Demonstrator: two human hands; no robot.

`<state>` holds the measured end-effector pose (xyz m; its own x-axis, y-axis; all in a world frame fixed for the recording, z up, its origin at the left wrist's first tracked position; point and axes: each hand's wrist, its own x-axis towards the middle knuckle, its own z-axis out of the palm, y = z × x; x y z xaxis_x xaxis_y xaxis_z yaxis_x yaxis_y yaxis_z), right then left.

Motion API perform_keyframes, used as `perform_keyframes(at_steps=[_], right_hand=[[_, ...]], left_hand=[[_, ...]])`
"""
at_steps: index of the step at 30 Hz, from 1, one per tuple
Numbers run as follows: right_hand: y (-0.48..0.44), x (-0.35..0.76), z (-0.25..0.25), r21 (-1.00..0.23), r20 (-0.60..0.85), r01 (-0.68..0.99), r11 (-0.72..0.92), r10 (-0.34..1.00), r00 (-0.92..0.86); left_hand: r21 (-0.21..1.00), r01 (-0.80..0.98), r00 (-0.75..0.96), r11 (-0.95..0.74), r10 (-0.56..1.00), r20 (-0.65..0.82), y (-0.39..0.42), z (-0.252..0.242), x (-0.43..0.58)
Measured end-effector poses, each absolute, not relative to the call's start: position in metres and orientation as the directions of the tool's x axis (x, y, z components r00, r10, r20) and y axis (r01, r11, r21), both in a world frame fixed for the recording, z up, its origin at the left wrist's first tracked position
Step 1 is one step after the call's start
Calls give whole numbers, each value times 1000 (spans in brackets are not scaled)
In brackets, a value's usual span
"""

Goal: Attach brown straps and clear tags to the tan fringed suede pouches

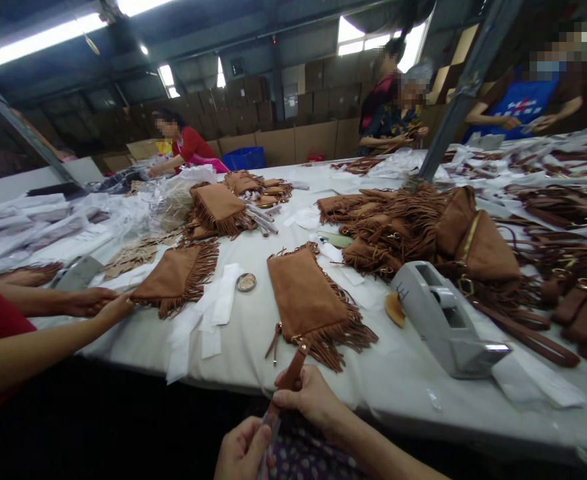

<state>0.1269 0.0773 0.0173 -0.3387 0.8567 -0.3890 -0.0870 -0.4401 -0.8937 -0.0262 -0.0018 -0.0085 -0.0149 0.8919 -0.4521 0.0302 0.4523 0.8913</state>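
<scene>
A brown fringed pouch (306,293) lies flat in front of me, its zipper pull hanging at the near left corner. My right hand (313,400) pinches a brown leather wrist strap (294,368), whose upper end meets the metal ring at the pouch's near edge. Lower down, my left hand (246,448) is closed on the strap's lower part, where a clear plastic wrapping (272,427) shows around it. Both hands are just off the table's front edge, above a dotted dark cloth.
On the right stand a grey tape dispenser (448,320) and a heap of fringed bags (398,220). White paper strips (226,293) and a small round tin (246,283) lie left of the pouch. A co-worker's hands (98,303) hold another fringed pouch (168,273).
</scene>
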Motion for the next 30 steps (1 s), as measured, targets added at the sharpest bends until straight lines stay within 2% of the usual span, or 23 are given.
perform_keyframes(at_steps=[3, 6, 11, 14, 17, 20, 26, 30], right_hand=[[77, 126, 15, -904, -380, -76, -422, 871, -311], [75, 126, 15, -912, -380, -24, -410, 865, -329], [70, 128, 22, -916, -365, 34, -401, 791, -491], [73, 135, 26, -872, -338, -112, -476, 752, -566], [82, 141, 22, -711, -423, -339, -616, 760, -493], [89, 136, 16, -637, -472, -423, -645, 760, -447], [80, 115, 13, -782, -384, -353, -514, 843, -378], [68, 112, 13, -823, -336, -335, -459, 868, -365]], left_hand=[[887, 28, -51, 461, 887, -459, -1, -8, -22], [887, -11, -1, 461, 887, -461, 2, -5, -21], [896, -22, 33, 444, 896, -443, 9, 0, -22], [891, -32, 56, 454, 890, -452, 12, 3, -27], [888, 8, 87, 461, 884, -459, 13, 6, -36], [889, 50, 102, 455, 883, -458, 14, 10, -45], [870, 30, 61, 493, 867, -494, 18, 19, -46], [879, 22, 45, 477, 877, -478, 20, 19, -40]])
